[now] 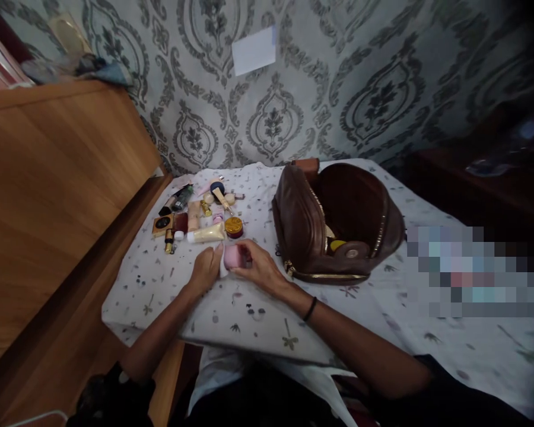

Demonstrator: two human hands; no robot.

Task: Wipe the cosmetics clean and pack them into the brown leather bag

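My right hand (261, 268) pinches a rounded pink container (235, 257); my left hand (204, 270) presses a white piece (223, 268), possibly cloth, against it.

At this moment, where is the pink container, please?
In the head view, the pink container is slightly left of centre, between the left hand and the right hand, just below the gold-lidded jar and left of the brown bag.

Grey damask wallpaper (273, 121) is covering the wall, with a plain white rectangular sheet (254, 52) sitting flat against it. On the left, a wood-grained panel (62, 154) is reaching the wall. A white tablecloth (267, 326), printed with palm trees, is spreading below. Soft light is leaving the right side in shadow.
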